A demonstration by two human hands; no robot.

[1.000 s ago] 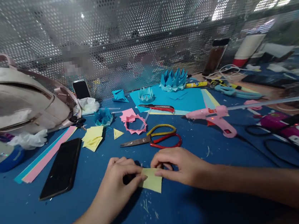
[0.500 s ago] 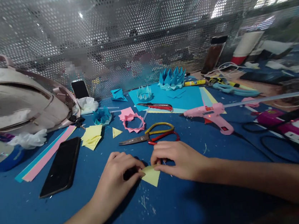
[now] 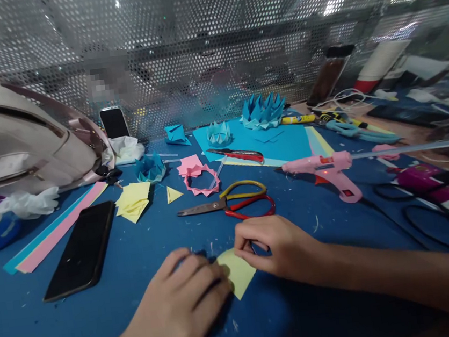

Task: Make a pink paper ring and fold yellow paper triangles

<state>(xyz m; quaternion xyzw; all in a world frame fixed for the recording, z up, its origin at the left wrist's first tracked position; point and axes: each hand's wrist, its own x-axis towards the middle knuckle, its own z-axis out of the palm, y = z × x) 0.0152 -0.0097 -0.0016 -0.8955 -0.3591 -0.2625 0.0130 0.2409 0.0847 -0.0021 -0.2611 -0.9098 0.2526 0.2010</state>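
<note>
A small piece of yellow paper [image 3: 240,275] is between my hands, close to the blue tabletop, one corner pointing towards me. My right hand [image 3: 277,243] pinches its upper right edge between thumb and fingers. My left hand [image 3: 186,297] is palm down at its left edge, with bent fingertips on the paper and the thumb hidden. Just beyond lie scissors [image 3: 208,207] with one yellow and one red handle. Behind them are a pink folded paper ring [image 3: 189,186], a small yellow paper triangle [image 3: 173,194] and a stack of yellow paper squares [image 3: 133,200].
On the right lies a pink glue gun [image 3: 321,164] with its cord near a purple power strip [image 3: 440,181]. A black phone [image 3: 82,249] and paper strips [image 3: 59,228] are at left. Behind are a box cutter [image 3: 243,155], blue paper flowers [image 3: 262,111] and a backpack [image 3: 14,138].
My left hand has turned from a thumb-and-finger pinch to palm down, its fingers over the paper's left edge. The right hand keeps its pinch. The view has shifted slightly.
</note>
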